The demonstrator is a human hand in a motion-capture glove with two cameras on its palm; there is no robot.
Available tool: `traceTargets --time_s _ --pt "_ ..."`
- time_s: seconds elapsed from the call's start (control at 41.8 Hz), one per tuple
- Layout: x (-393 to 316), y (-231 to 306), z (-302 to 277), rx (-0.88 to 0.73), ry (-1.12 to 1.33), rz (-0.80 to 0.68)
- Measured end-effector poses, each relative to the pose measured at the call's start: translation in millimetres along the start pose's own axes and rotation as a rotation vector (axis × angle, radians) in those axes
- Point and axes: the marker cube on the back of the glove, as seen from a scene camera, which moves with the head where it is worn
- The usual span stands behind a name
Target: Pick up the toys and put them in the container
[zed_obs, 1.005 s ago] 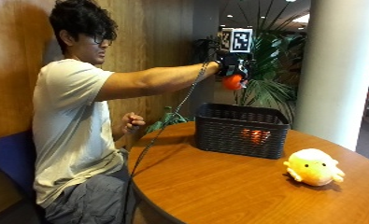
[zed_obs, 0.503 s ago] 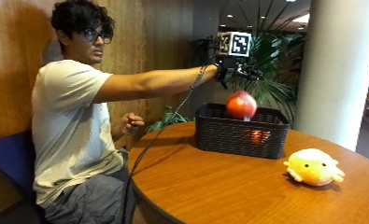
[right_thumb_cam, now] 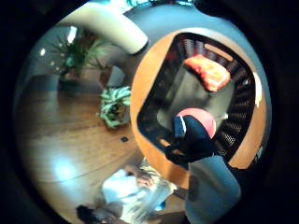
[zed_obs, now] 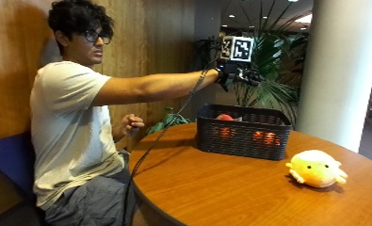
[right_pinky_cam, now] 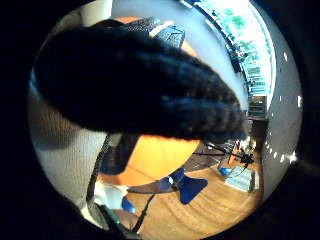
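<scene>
Wood panelling backs the seated person on the left, and potted palms and a pale column stand behind the round wooden table (zed_obs: 236,188); going from left to right, the person's bare hand (zed_obs: 130,126) is curled near the table's left edge, the black basket (zed_obs: 243,130) stands toward the table's far edge, and a yellow plush toy (zed_obs: 315,168) lies well apart from it near the right edge.

A second ago the gloved right hand (zed_obs: 238,75) held a red ball high over the basket; half a second ago that ball was dropping just above the rim; now the red ball (right_thumb_cam: 198,122) lies inside, its top just showing over the near wall in the outside view; so one more toy seems delivered. The thumb-side palm view looks straight down into the basket and shows the ball beside an orange plush toy (right_thumb_cam: 209,72) on the basket floor, which glows through the mesh from outside.

The right hand hangs in the air above the basket at the end of an outstretched arm; its fingers look spread and relaxed, with nothing between them and touching nothing; the little-finger-side view is largely covered by a dark gloved finger.

Judging by the table, the yellow plush is the one toy left out, so the task looks mostly done; reaching it calls for a move across toward the right edge.
</scene>
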Motion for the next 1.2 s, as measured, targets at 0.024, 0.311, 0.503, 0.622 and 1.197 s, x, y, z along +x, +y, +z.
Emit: traceTargets --time_s 0.024,0.311,0.503,0.622,1.197 --pt "2 1 1 -0.002 0.002 0.003" --pt "9 8 9 0.021 -0.013 0.02" --pt "13 15 12 0.035 -0.019 0.01" --pt "11 17 11 0.047 -0.035 0.001" --pt "22 46 13 0.057 -0.024 0.009"
